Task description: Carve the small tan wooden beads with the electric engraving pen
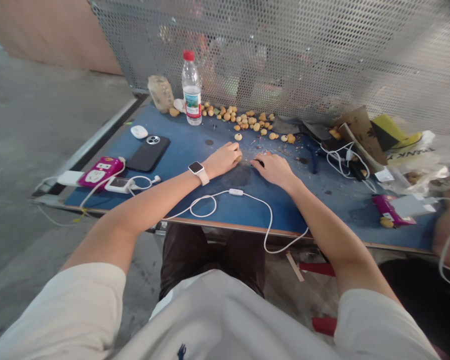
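Tabletop [189,142]; bag [410,156] marked "NK"; left hand [223,159] grips tan piece [239,159]; right hand [274,171], grip unclear.

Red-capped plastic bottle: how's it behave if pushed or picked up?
The plastic bottle stands tall and narrow, so a high push would probably tip it. Being round, it may then roll. Its clear wall looks thin and might dent when squeezed.

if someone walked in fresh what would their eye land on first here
Probably the red-capped bottle, standing tall at the back of the blue tabletop, beside a scatter of round tan pieces along the grey mesh panel. Next, likely, the two bare hands at the middle: the left hand, below a pale-strapped watch, has a small tan piece at its fingertips, and the right hand is close by.
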